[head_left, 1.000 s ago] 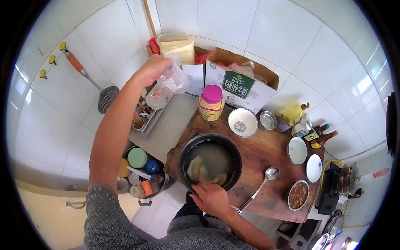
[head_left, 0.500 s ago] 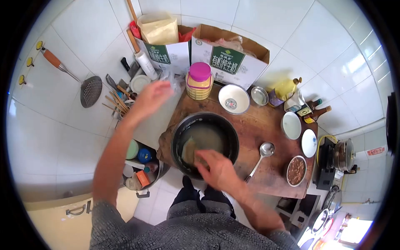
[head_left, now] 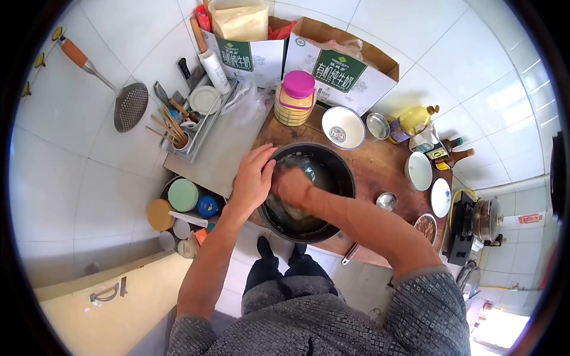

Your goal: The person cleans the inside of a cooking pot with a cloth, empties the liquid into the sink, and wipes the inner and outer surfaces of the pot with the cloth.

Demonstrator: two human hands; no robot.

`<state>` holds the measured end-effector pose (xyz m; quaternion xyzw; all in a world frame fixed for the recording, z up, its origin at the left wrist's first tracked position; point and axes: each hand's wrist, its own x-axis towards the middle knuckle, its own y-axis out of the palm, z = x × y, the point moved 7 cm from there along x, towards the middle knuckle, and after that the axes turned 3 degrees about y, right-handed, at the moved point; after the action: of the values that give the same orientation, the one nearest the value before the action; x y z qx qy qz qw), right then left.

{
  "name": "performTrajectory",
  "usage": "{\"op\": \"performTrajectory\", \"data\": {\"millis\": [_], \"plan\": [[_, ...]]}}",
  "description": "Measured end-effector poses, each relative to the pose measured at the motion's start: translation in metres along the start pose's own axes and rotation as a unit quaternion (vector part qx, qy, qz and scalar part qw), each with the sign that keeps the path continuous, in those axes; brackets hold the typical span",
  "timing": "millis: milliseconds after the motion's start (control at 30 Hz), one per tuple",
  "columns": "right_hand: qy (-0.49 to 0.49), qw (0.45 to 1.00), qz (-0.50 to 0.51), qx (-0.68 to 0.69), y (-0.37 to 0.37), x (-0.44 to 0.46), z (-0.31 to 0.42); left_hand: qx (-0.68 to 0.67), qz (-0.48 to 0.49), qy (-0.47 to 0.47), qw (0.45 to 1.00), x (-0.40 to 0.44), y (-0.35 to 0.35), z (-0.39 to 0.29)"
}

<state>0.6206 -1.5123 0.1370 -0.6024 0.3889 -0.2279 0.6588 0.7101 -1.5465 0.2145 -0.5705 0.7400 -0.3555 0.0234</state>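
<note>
A dark round pot [head_left: 350, 184] with cloudy liquid stands on the wooden table [head_left: 371, 166]. My left hand [head_left: 254, 178] rests against the pot's left rim, its thumb and fingers apart. Inside the pot is my right hand [head_left: 293, 187], blurred by motion; its fingers are hidden, and what it may hold cannot be made out. Pale, soft material [head_left: 285, 215] shows in the liquid below this hand. A crumpled clear plastic bag [head_left: 246, 105] lies on the grey counter behind my left hand.
Behind the pot stand a pink-lidded jar [head_left: 295, 98], a white bowl [head_left: 343, 127] and cartons [head_left: 341, 65]. A ladle [head_left: 386, 202], a bowl of brown food [head_left: 426, 226] and bottles [head_left: 409, 124] are to the right. Chopsticks [head_left: 172, 127] stand at left.
My left hand has let go of the plastic bag on the counter and come down to the pot's rim. My right hand has moved from the near rim deeper into the pot.
</note>
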Motion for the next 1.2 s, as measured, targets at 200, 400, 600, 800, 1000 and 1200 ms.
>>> {"op": "performTrajectory", "data": {"millis": [200, 400, 600, 800, 1000, 1200], "plan": [[0.075, 0.989, 0.093, -0.082, -0.003, -0.028, -0.05, 0.003, -0.001, 0.011, 1.0, -0.001, 0.001, -0.001], [0.073, 0.96, 0.257, -0.088, 0.042, -0.079, -0.017, 0.008, -0.025, 0.009, 1.0, -0.004, 0.003, -0.002], [0.01, 0.936, 0.338, 0.098, 0.017, -0.061, 0.032, -0.028, -0.025, 0.007, 0.999, -0.002, 0.005, -0.002], [0.245, 0.853, 0.04, 0.459, -0.003, -0.027, 0.004, -0.062, 0.023, -0.042, 0.997, -0.005, 0.009, 0.001], [0.415, 0.133, -0.33, 0.837, 0.016, -0.057, -0.049, -0.064, -0.003, -0.058, 0.996, -0.016, 0.003, 0.002], [0.425, 0.13, -0.353, 0.823, 0.019, -0.035, -0.049, -0.034, -0.005, -0.032, 0.999, -0.013, -0.002, -0.001]]}}
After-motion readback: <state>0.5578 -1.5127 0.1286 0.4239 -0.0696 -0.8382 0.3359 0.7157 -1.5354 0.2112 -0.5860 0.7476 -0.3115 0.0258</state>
